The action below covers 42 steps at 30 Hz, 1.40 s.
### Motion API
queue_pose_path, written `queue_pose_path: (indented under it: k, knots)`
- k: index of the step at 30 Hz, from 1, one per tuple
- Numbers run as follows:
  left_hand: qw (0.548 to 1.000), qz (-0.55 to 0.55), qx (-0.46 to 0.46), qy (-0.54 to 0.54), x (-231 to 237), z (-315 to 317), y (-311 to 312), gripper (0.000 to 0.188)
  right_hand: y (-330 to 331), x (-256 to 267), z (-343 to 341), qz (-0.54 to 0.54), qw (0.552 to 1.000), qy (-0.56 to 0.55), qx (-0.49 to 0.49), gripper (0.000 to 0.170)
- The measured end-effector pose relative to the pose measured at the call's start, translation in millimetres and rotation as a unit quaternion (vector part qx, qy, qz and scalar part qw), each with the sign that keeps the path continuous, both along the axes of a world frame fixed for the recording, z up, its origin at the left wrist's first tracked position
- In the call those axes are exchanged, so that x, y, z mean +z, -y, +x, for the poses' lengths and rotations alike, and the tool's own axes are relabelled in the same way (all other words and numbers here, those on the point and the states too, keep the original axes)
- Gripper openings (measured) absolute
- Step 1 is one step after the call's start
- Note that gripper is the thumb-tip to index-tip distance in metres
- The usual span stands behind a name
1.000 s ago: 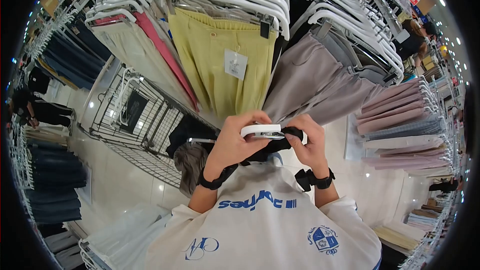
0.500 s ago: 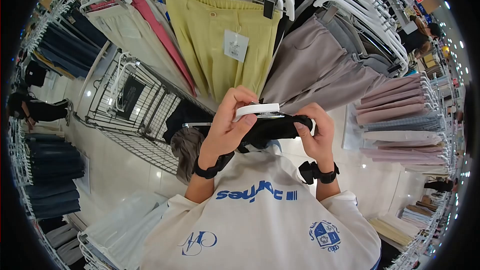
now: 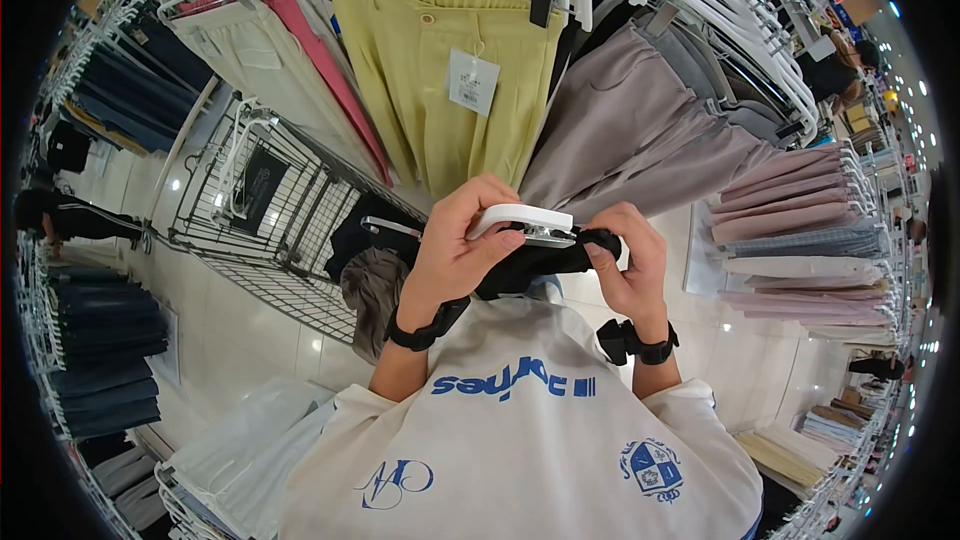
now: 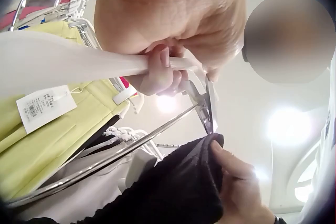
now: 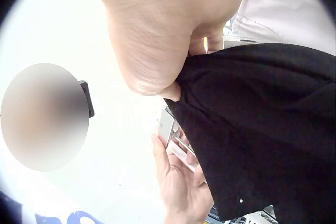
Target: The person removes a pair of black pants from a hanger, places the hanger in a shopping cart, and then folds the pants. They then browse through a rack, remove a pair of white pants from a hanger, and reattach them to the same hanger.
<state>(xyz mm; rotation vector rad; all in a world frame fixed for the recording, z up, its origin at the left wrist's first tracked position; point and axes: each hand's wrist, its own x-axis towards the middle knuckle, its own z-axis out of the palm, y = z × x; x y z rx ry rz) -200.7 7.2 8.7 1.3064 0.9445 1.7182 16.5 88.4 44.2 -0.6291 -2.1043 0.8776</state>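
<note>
My left hand [image 3: 455, 250] grips the arm of a white clip hanger [image 3: 525, 215], fingers curled round it in the left wrist view. From the hanger runs a metal bar [image 4: 152, 137] with a metal clip [image 4: 207, 109] at its end. Black cloth, a soft garment [image 5: 262, 108], hangs below the hanger. My right hand [image 3: 632, 255] pinches a top corner of this garment between thumb and fingers. The clip sits right at that corner in the left wrist view. The rest of the garment is partly hidden behind my hands in the head view.
Yellow trousers [image 3: 450, 80] with a paper tag hang straight ahead, grey-mauve trousers [image 3: 620, 130] to their right. A wire shopping cart [image 3: 285, 230] with dark clothes stands at the left. Pink and white garments [image 3: 800, 240] hang on a rack at the right.
My hands have risen slightly and my right hand has moved rightward with the garment's corner. The hanger first tilted away leftward, then swung back right, bringing its clip close to the right hand.
</note>
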Motion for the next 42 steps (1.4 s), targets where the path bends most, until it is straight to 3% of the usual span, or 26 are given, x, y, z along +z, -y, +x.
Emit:
queue_pose_path:
  k: [26,29,42]
  knots:
    - [0.992,0.027,0.031,-0.116,10,-8,2,0.018,-1,0,-2,0.047,0.997,0.024,0.051,0.021]
    - [0.997,0.025,0.021,-0.068,4,-10,1,0.021,-1,2,-2,0.046,0.997,0.034,0.061,0.023]
    - [0.992,-0.016,-0.019,-0.124,14,-11,0,0.019,1,-4,-1,0.029,0.999,0.026,0.029,0.023]
